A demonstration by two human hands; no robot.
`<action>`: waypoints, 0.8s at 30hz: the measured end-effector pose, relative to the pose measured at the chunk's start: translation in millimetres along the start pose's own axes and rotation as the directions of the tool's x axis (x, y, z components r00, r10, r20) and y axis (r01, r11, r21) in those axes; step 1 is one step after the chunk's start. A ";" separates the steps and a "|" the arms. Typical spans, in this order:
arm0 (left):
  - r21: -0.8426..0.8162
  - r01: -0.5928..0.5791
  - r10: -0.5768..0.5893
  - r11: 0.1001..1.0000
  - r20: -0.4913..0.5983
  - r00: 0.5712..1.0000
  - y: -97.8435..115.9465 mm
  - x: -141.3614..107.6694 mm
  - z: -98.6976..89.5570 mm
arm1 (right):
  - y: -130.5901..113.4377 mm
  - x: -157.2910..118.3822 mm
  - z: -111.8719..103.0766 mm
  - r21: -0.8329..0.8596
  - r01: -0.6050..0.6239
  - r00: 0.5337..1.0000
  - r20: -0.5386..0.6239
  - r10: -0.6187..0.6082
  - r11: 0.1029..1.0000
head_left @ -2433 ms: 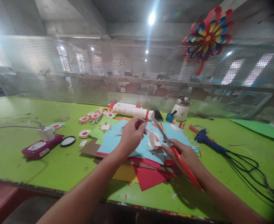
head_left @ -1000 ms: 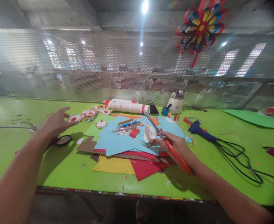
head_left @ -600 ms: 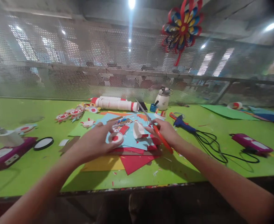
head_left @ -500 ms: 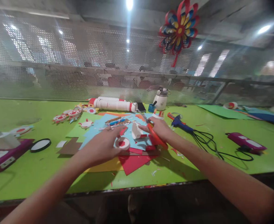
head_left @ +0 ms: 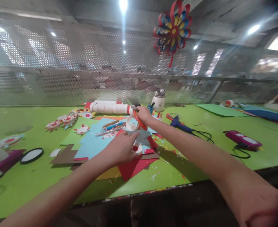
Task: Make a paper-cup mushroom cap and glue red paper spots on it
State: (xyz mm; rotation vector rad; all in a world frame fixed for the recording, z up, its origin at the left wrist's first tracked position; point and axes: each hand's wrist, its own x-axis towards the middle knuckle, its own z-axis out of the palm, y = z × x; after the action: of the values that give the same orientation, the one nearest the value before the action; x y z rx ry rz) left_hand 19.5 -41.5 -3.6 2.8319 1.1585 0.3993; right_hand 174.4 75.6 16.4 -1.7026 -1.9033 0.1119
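Note:
My left hand [head_left: 124, 146] is closed on a small white ring with a red centre [head_left: 137, 149], low over the stacked paper. Farther forward, my right hand [head_left: 143, 114] grips orange-handled scissors [head_left: 140, 121]. A white paper ring [head_left: 131, 123] is just left of the scissors, above the light blue paper [head_left: 89, 145]; whether my right fingers touch it is unclear. Pens and a craft knife [head_left: 112, 126] lie on the blue paper beyond my left hand. Red paper [head_left: 129, 170] sticks out at the stack's front.
White rolls [head_left: 108, 107], a bottle [head_left: 159, 100] and a blue pot stand at the back. Red-and-white paper turtles [head_left: 82, 129] lie left. A blue glue gun [head_left: 180, 124] with its cable and a purple power strip [head_left: 243, 139] are right. Paper scraps dot the front.
My right hand has moved left with the scissors, now beyond my left hand. The white paper piece no longer lies by my right fingertips but beside the scissors. The view has shifted slightly right.

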 end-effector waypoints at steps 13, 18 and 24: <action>-0.030 0.061 -0.062 0.998 -0.013 0.998 -13.2 17.5 21.3 | 40.5 -38.1 -34.9 0.203 0.038 0.995 -0.100 -0.018 0.979; -0.074 0.093 -0.093 0.993 -0.004 0.996 -18.4 12.4 18.5 | 56.1 -105.7 -59.5 0.269 -0.005 0.993 0.118 -0.028 0.963; -0.530 0.284 -0.298 0.799 0.061 0.953 -16.7 -8.4 -11.7 | 69.5 -170.4 -99.2 0.258 -0.099 0.935 0.354 0.002 0.961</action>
State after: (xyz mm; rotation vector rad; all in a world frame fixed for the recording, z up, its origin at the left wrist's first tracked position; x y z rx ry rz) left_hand -0.7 -35.9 3.4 2.1357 1.2263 0.6226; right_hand 285.4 -101.4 8.0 -1.6217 -1.9793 0.7103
